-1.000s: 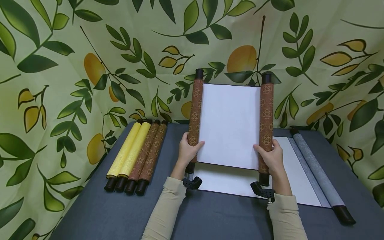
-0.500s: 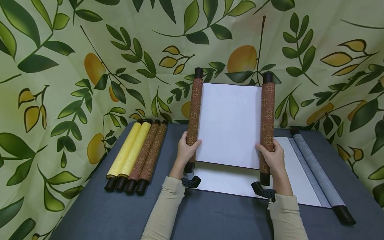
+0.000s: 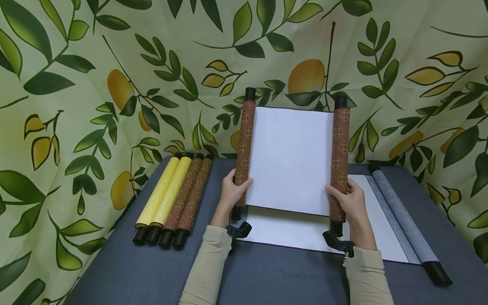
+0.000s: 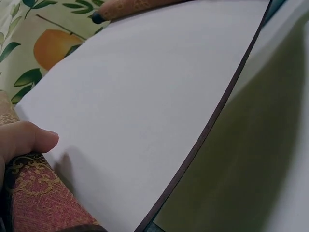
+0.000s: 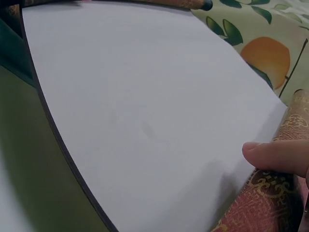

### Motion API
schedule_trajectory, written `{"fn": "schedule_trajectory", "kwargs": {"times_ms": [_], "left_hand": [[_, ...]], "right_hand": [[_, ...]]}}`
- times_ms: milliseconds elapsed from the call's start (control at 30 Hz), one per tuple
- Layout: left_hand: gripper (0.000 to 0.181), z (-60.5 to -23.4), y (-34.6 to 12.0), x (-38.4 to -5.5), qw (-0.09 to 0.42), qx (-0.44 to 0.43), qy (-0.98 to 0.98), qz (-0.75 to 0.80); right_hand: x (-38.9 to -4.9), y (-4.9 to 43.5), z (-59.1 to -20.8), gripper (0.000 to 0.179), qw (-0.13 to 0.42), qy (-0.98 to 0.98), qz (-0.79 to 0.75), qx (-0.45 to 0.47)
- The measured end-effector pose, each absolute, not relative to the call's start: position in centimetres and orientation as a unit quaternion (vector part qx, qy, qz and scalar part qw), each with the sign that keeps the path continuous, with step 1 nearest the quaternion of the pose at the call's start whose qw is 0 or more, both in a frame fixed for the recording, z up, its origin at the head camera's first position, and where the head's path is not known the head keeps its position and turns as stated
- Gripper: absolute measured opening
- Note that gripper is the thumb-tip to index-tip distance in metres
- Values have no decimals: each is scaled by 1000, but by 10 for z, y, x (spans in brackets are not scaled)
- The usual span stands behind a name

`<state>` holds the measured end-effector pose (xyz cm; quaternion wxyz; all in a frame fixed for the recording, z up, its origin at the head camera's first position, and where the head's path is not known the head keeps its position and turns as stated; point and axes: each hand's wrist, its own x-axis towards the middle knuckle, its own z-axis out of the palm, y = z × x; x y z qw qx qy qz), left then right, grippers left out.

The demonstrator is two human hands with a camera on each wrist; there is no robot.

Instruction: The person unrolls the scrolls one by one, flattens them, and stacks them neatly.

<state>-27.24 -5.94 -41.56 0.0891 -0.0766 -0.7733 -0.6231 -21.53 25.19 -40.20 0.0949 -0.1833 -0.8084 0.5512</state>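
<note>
You have the patterned brown scroll [image 3: 291,167] raised in front of you, its lower part overlapping, in the head view, a second unrolled sheet [image 3: 286,231] on the table [image 3: 152,275]. Your left hand [image 3: 230,192] grips the left roller [image 3: 245,137] and your right hand [image 3: 350,200] the right roller [image 3: 340,142], each low down, so most of each roller rises beyond your fingers. The rollers' long axes run up and away from your wrists, nearly side by side, the left one leaning its top slightly inward. The relation to mind is the line between your hands: it crosses those axes, with the white face spread between them, so drawing the hands together or apart should act on that spread. Your left thumb [image 4: 36,137] and right thumb [image 5: 275,155] lie across the fronts of the rollers, tips at the white face; your other fingers are closed round behind, where I cannot tell exactly how they sit. Neither hand is nearer the scroll, since both hold it. Your right hand is closer to the grey-blue roller [image 3: 404,216], your left to the yellow rolls [image 3: 159,192] and brown rolls [image 3: 195,199], which lie well apart from it.
</note>
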Motion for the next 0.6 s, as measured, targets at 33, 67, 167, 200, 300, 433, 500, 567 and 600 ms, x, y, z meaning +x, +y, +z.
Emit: {"fn": "schedule_trajectory", "kwargs": {"times_ms": [33, 67, 167, 200, 300, 433, 500, 567, 600], "left_hand": [[46, -415, -60, -272, 87, -77, -774, -623], [46, -415, -60, -272, 85, -79, -773, -623], [48, -415, -59, -273, 83, -81, -774, -623], [49, -415, -59, -272, 82, -82, -773, -623], [50, -414, -60, -272, 84, -83, -769, -628], [51, -411, -62, -270, 86, -83, -761, -637], [53, -410, -62, -270, 82, -79, -761, -639], [54, -410, -63, -270, 78, -76, -762, -638], [55, -410, -63, -270, 75, -74, -763, -637]], "right_hand": [[-215, 252, -402, 67, 91, -806, 556, -183], [-215, 252, -402, 67, 90, -802, 561, -184], [-216, 253, -403, 66, 89, -792, 574, -187], [-216, 253, -403, 66, 92, -788, 580, -187], [-216, 252, -402, 64, 99, -782, 588, -184], [-217, 250, -402, 61, 113, -781, 588, -177], [-218, 250, -402, 58, 121, -785, 581, -179], [-218, 250, -403, 57, 128, -789, 573, -182], [-218, 250, -403, 56, 131, -790, 570, -182]]}}
